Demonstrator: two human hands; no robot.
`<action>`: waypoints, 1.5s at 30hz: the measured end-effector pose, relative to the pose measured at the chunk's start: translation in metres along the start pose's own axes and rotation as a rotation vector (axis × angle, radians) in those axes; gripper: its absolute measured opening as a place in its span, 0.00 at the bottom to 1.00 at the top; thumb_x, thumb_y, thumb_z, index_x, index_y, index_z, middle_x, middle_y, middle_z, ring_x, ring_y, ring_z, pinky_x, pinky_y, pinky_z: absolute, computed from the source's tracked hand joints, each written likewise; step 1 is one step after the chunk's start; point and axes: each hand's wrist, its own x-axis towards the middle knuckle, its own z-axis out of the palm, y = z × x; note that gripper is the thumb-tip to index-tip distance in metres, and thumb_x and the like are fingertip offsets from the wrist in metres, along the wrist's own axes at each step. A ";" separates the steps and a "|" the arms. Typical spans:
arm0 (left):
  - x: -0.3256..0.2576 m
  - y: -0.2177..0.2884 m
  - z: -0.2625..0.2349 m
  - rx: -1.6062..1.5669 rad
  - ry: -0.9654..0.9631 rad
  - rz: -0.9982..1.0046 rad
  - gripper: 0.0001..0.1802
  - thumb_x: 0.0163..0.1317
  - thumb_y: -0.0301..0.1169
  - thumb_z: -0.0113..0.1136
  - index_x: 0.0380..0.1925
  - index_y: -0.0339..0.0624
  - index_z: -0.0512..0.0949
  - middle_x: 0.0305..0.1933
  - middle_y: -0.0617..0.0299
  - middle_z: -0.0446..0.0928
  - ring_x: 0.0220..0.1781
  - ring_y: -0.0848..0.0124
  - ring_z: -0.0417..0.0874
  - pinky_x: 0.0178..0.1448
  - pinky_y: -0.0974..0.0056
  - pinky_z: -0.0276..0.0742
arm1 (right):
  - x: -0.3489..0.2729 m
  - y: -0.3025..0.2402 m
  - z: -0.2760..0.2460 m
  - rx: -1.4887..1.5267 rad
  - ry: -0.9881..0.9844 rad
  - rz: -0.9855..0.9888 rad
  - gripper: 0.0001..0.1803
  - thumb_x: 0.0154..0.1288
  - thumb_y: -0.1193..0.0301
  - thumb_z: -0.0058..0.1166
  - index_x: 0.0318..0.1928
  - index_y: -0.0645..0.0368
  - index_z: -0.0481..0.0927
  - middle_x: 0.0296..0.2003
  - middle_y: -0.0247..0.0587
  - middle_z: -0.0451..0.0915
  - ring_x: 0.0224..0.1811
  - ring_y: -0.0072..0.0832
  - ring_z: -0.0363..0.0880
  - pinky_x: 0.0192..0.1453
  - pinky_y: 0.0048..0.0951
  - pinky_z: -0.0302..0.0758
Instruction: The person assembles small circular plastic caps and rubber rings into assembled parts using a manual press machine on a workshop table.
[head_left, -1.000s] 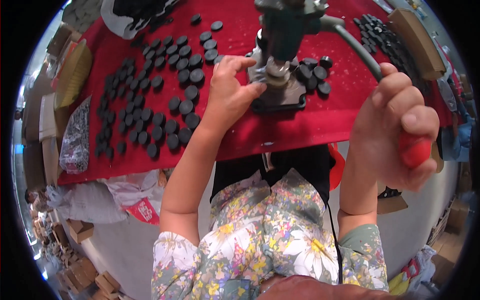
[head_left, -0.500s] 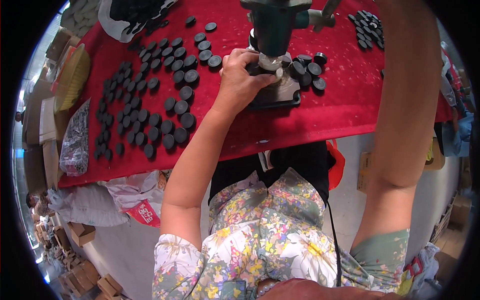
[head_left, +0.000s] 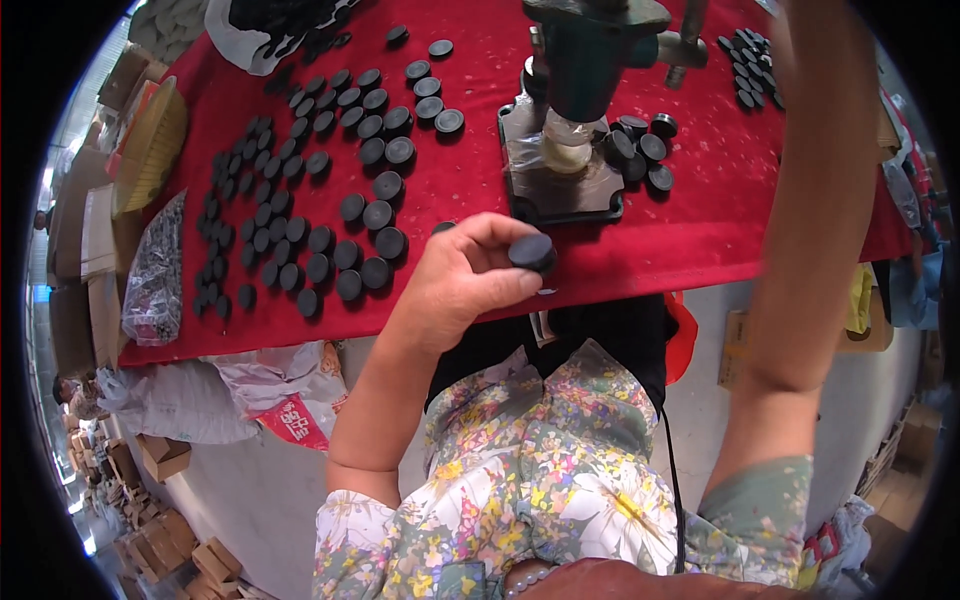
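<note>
Between the thumb and fingers of my left hand [head_left: 462, 272] is a round black cap [head_left: 533, 253], tilted, over the table's near edge. A dark green hand press [head_left: 592, 70] stands just beyond it, on a metal base plate [head_left: 590, 195]. A pale round pad [head_left: 566, 152] sits below the press's ram, partly wrapped in clear film. My right forearm [head_left: 815, 220] reaches up along the right side, and its hand is out of the picture. Part of another black cap [head_left: 444, 227] shows behind my left hand.
Many black caps [head_left: 377, 214] lie spread over the left of the red cloth [head_left: 680, 245]. Several more [head_left: 652, 147] lie right of the press, with another group [head_left: 750, 70] farther right. At the left edge are a yellow basket [head_left: 155, 145] and a clear bag [head_left: 157, 275].
My left hand has drawn back from the press toward me, with a black cap in it. The pad under the ram is now uncovered. My view has shifted slightly.
</note>
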 end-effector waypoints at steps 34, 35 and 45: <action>-0.014 -0.034 0.011 -0.162 -0.187 -0.097 0.23 0.69 0.40 0.63 0.51 0.30 0.76 0.46 0.57 0.81 0.43 0.70 0.86 0.49 0.68 0.83 | -0.162 0.243 0.006 -0.739 -0.344 -0.271 0.17 0.60 0.75 0.64 0.50 0.66 0.80 0.45 0.49 0.79 0.45 0.37 0.80 0.49 0.32 0.77; -0.015 -0.030 0.014 -0.170 -0.201 -0.095 0.23 0.69 0.40 0.63 0.51 0.30 0.77 0.46 0.58 0.81 0.43 0.71 0.85 0.48 0.68 0.82 | -0.161 0.239 0.006 -0.808 -0.441 -0.253 0.19 0.58 0.74 0.65 0.51 0.66 0.80 0.45 0.49 0.79 0.45 0.38 0.80 0.49 0.32 0.77; -0.026 -0.038 0.020 -0.102 -0.118 -0.029 0.18 0.69 0.35 0.63 0.49 0.30 0.77 0.41 0.58 0.82 0.40 0.73 0.85 0.45 0.69 0.82 | -0.171 0.240 0.015 -0.984 -0.383 -0.350 0.23 0.52 0.79 0.67 0.51 0.66 0.80 0.43 0.49 0.77 0.40 0.34 0.80 0.40 0.29 0.78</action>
